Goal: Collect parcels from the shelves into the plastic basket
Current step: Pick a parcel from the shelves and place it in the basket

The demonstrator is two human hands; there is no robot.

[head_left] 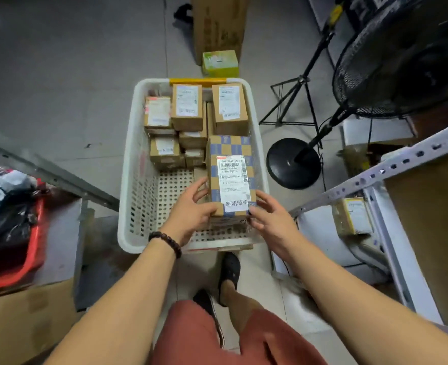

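Forearms reach forward and down from the camera, over red shorts and dark shoes, into the white plastic basket on the floor. Left grip, beaded bracelet at the wrist, has fingers curled round the near-left corner of the checkered parcel. Right grip brackets the near-right corner, fingertips on the side and thumb at the near end. Both hold it; neither is free. The parcel lies directly ahead of both grips, label up. Its long axis runs away from the person, parallel to the basket's long sides, in the right-hand column. Its far end is close to the brown cartons beyond. The near end seems to sit on another taped package, mostly hidden. Grips are about equally near, so release looks symmetric: judged, a short lowering and letting go. Basket contents: far half packed with labelled cartons, some stacked; the perforated floor at near left is bare. One more small parcel remains on the shelf to the right, nearer the right arm.
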